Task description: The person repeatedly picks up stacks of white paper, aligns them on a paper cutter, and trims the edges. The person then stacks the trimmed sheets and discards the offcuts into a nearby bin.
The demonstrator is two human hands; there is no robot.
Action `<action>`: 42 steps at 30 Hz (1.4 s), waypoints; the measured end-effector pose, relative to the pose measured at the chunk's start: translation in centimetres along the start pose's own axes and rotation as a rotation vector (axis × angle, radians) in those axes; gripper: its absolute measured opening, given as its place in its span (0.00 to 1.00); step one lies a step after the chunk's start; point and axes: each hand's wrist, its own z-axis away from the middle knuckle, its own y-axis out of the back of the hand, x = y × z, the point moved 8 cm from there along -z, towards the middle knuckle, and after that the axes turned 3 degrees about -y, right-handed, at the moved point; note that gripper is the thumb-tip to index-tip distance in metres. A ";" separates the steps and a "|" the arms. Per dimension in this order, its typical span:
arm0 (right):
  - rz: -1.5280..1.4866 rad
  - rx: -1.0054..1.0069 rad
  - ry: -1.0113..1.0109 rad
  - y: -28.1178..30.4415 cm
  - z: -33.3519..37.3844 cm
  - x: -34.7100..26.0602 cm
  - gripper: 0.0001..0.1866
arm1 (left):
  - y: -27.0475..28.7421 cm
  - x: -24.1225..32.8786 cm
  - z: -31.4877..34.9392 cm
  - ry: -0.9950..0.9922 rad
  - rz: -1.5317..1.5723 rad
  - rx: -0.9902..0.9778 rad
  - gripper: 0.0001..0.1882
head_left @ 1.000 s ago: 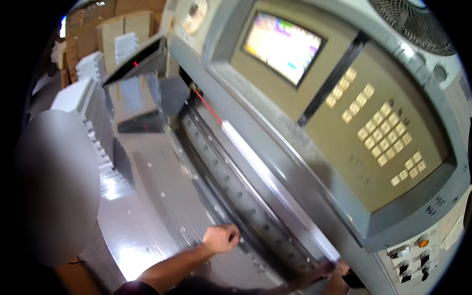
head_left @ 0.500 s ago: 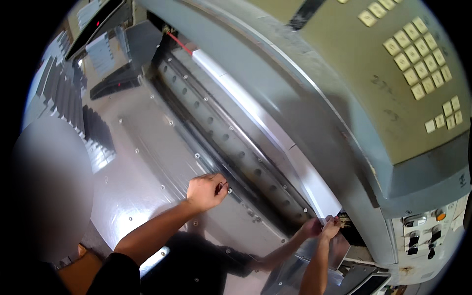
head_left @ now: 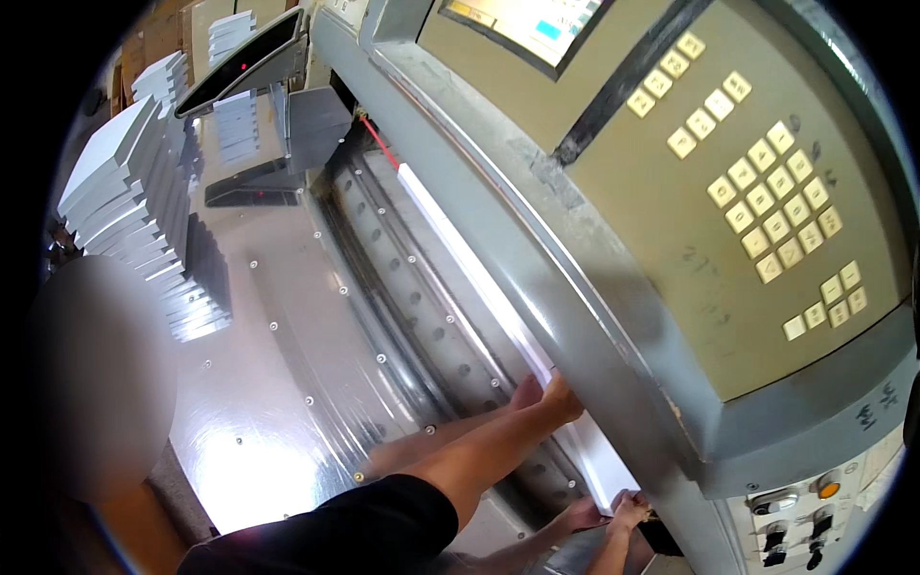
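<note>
Our left hand point(head_left: 561, 399) reaches onto the long white rectangular strip point(head_left: 599, 458) lying in the recess beneath the grey metal machine front point(head_left: 517, 278); our right hand point(head_left: 628, 510) meets its near end. We cannot tell whether either hand's fingers grip.

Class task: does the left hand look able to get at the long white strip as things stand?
Probably yes: the left hand seems to touch the white strip, with nothing visible between them.
</note>
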 end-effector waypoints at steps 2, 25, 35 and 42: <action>-0.231 -0.094 -0.222 -3.3 3.2 -5.6 0.08 | 0.1 -2.4 0.7 0.059 0.009 0.003 0.25; 0.472 0.186 0.144 6.1 26.9 -13.0 0.18 | 9.6 -0.1 19.3 -0.120 0.018 -0.041 0.21; 0.322 0.052 -0.889 15.8 62.2 -13.3 0.22 | 13.0 4.7 33.0 -0.586 0.319 -0.191 0.21; -0.749 -0.215 -1.303 3.4 75.9 -21.7 0.20 | 10.4 6.5 32.2 -0.957 0.159 -0.194 0.17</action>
